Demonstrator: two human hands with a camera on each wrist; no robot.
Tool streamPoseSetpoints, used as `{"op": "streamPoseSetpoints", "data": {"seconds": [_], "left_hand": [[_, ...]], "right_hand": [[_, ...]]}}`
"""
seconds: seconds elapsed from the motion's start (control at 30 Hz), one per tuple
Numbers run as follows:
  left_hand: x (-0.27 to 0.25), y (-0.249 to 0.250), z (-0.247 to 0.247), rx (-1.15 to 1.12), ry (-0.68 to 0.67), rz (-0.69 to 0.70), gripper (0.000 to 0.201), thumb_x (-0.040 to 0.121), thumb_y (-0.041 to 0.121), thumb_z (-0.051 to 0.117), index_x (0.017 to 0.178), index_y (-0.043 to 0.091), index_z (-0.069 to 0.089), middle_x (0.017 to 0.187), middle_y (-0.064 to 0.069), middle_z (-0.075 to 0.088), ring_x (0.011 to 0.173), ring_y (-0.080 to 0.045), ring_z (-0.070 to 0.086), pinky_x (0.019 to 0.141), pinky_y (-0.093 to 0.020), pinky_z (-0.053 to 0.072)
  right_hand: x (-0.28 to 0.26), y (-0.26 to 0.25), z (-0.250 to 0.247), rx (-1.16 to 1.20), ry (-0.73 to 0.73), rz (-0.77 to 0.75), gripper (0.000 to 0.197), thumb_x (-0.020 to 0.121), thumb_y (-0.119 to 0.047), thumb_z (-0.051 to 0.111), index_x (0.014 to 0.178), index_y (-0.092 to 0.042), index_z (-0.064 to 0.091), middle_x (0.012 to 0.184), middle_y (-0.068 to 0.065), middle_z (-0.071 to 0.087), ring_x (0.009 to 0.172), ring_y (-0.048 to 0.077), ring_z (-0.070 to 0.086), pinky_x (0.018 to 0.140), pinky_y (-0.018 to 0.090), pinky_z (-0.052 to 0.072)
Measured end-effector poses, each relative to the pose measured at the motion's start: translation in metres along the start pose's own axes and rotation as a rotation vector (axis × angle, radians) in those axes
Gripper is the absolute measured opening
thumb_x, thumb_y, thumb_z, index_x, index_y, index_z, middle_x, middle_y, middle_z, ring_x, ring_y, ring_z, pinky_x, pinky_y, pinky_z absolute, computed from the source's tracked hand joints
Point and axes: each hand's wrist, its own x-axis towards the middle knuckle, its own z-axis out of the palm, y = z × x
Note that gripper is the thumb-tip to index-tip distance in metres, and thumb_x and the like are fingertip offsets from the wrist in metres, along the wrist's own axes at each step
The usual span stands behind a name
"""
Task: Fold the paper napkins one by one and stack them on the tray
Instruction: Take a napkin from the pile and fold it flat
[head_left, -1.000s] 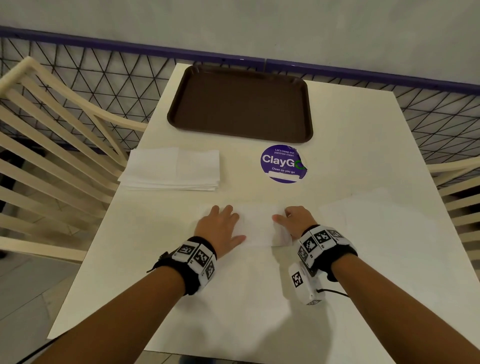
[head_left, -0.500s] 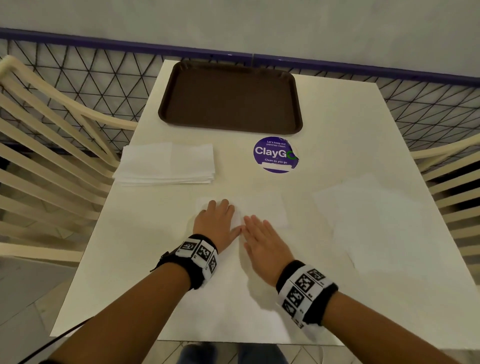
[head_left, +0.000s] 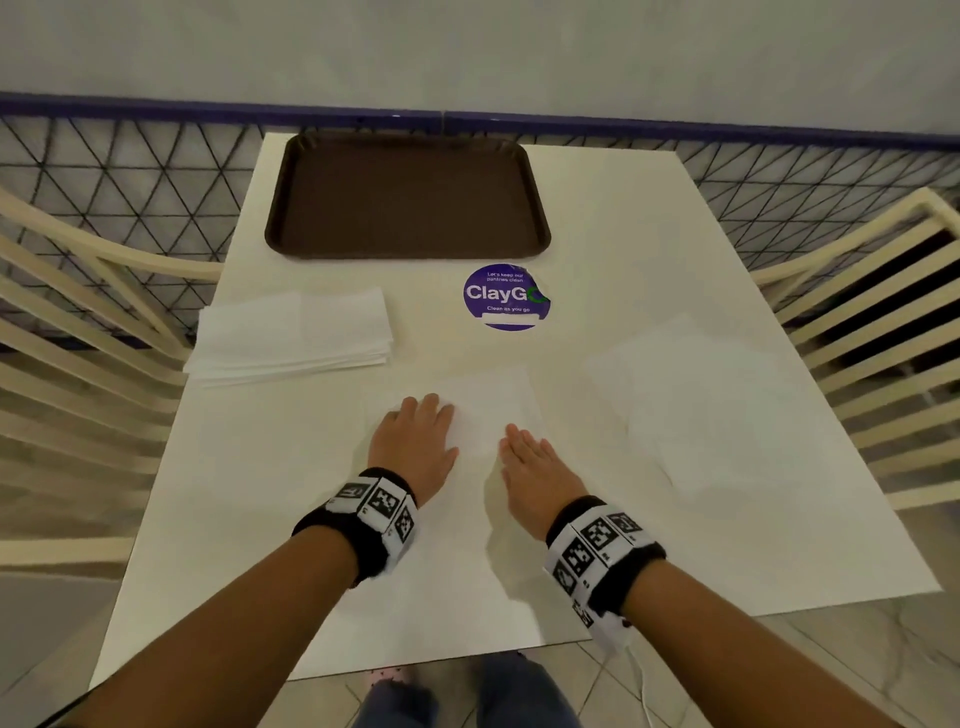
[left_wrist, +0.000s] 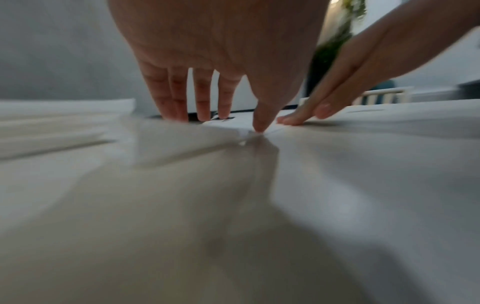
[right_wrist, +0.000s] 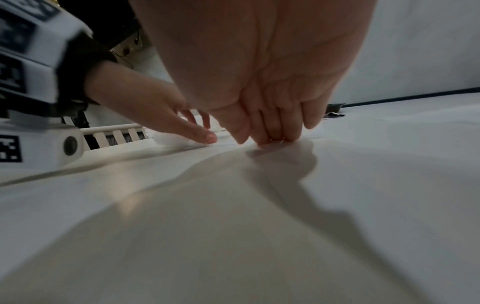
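- Napkin, white and folded, lies flat on the white desk directly in front of the person, its long axis running left to right.
- Both hands rest on it: the left hand on its left part, the right hand at its near right edge, so neither is nearer.
- Each grip is open, fingers straight and flat, pressing the paper down rather than holding it.
- The brown tray sits well beyond the napkin at the far edge of the desk, with nothing on it.
- A stack of napkins lies to the far left, near the tray.
- The crease looks to be the step in hand; carrying the napkin forward to the tray likely follows.
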Motion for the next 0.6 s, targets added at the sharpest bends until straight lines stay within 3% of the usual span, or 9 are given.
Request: {"op": "streamPoseSetpoints", "data": {"seconds": [0.1,0.17,0.23,0.27,0.37,0.5,0.6], "left_hand": [[-0.007,0.026,0.002,-0.007,-0.001,0.183,0.044,0.096,0.027,0.039,0.138,0.011,0.037,0.137,-0.006,0.040,0.121,-0.026,0.041,0.095,-0.035,0.039],[-0.013,0.038,0.006,-0.006,-0.009,0.255,0.039,0.077,0.019,0.065,0.114,0.009,0.062,0.108,-0.005,0.061,0.092,-0.024,0.059,0.070,-0.029,0.051],[-0.015,0.036,0.016,-0.020,0.023,0.259,0.039,0.049,0.016,0.081,0.086,0.009,0.073,0.081,-0.002,0.066,0.064,-0.019,0.060,0.048,-0.022,0.050],[-0.015,0.032,0.023,-0.022,0.046,0.258,0.038,0.047,0.016,0.081,0.082,0.009,0.073,0.078,-0.002,0.065,0.060,-0.019,0.059,0.045,-0.022,0.050],[-0.021,0.012,0.033,0.012,0.093,0.214,0.027,0.072,0.021,0.060,0.090,0.004,0.071,0.083,-0.006,0.065,0.063,-0.023,0.058,0.049,-0.027,0.052],[-0.045,-0.022,0.027,0.048,0.078,0.125,0.028,0.064,0.022,0.072,0.086,0.005,0.073,0.080,-0.005,0.066,0.058,-0.021,0.060,0.043,-0.021,0.048],[-0.060,-0.039,0.023,0.001,0.038,0.067,0.038,0.075,0.026,0.041,0.076,0.007,0.074,0.075,-0.004,0.066,0.055,-0.018,0.059,0.040,-0.018,0.044]], "right_hand": [[0.001,-0.001,-0.007,0.017,-0.009,-0.013,0.052,0.099,-0.008,0.021,0.149,-0.002,0.008,0.158,0.012,-0.002,0.147,0.022,0.003,0.119,0.033,0.002],[0.003,-0.001,-0.013,-0.001,-0.022,-0.017,0.051,0.097,-0.007,0.024,0.148,-0.002,0.015,0.157,0.013,0.005,0.146,0.022,0.010,0.119,0.035,0.007],[0.006,-0.001,-0.018,-0.048,-0.031,-0.027,0.048,0.096,-0.007,0.026,0.143,-0.001,0.026,0.155,0.015,0.015,0.141,0.025,0.022,0.116,0.036,0.016],[0.008,-0.001,-0.020,-0.065,-0.034,-0.032,0.045,0.095,-0.007,0.027,0.139,0.000,0.032,0.151,0.016,0.023,0.137,0.027,0.030,0.113,0.036,0.021],[0.012,0.001,-0.027,-0.077,-0.058,-0.032,0.036,0.095,-0.008,0.029,0.126,0.000,0.046,0.136,0.014,0.040,0.122,0.032,0.044,0.104,0.037,0.033],[0.013,0.004,-0.037,-0.137,-0.066,-0.055,0.033,0.097,-0.012,0.031,0.123,0.001,0.047,0.129,0.015,0.048,0.120,0.033,0.046,0.097,0.037,0.040],[0.014,0.003,-0.046,-0.186,-0.033,-0.085,0.032,0.098,-0.014,0.034,0.118,0.002,0.052,0.123,0.017,0.054,0.114,0.033,0.053,0.091,0.035,0.045]]}}
